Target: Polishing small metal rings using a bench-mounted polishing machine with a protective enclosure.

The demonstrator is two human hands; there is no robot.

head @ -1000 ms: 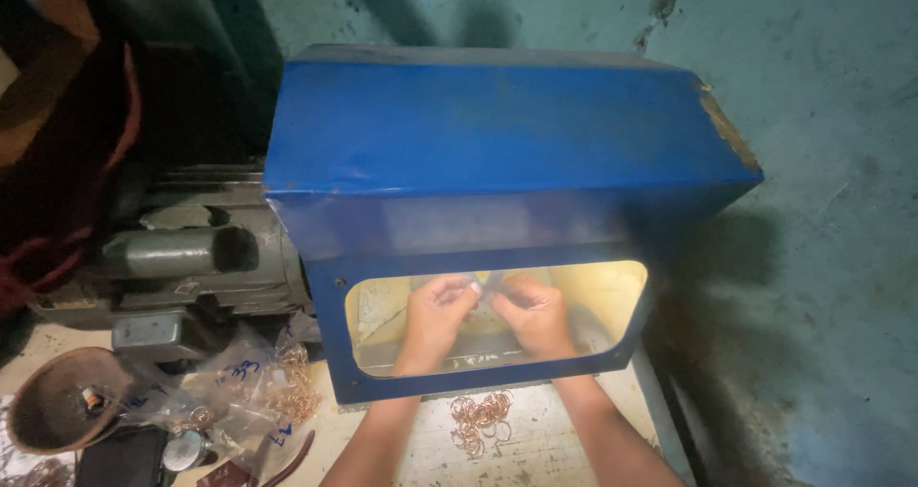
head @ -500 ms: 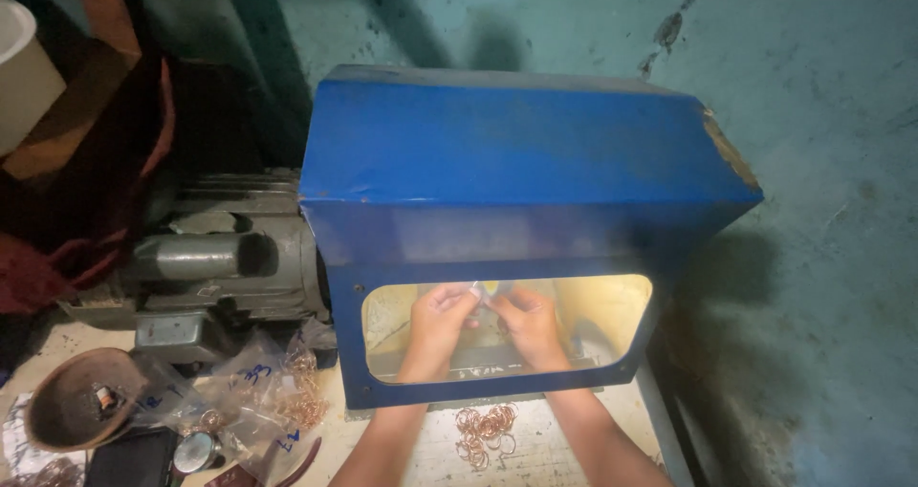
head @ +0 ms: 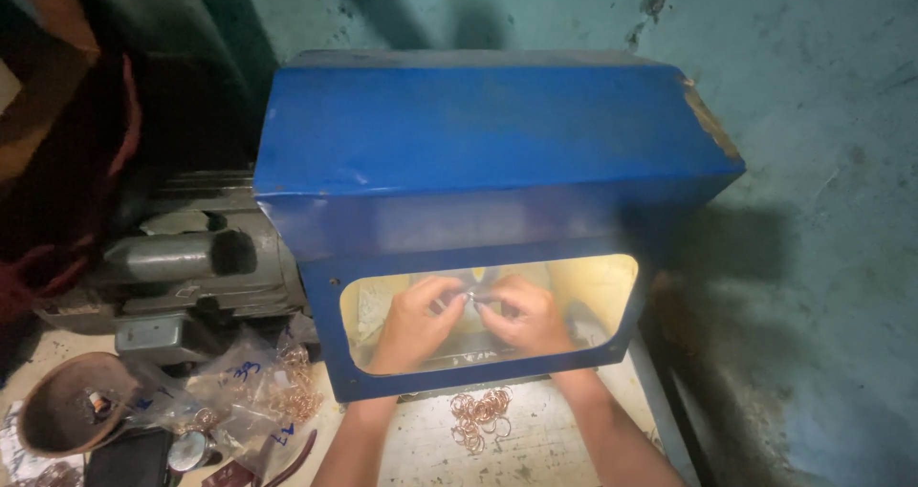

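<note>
- Teal walls [head: 813,114] backed a blue metal hood with clear window [head: 488,152].
- Since a second before, both hands stayed inside.
- Left hand [head: 418,317] and right hand [head: 524,315] pinched a small copper ring [head: 470,299]; loose copper rings [head: 480,415] lay on the counter [head: 564,449].

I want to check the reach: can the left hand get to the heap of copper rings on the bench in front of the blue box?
Probably yes. The left hand is inside the blue box, and the copper rings lie uncovered just outside its opening, between both forearms. It would only need to draw back.
</note>
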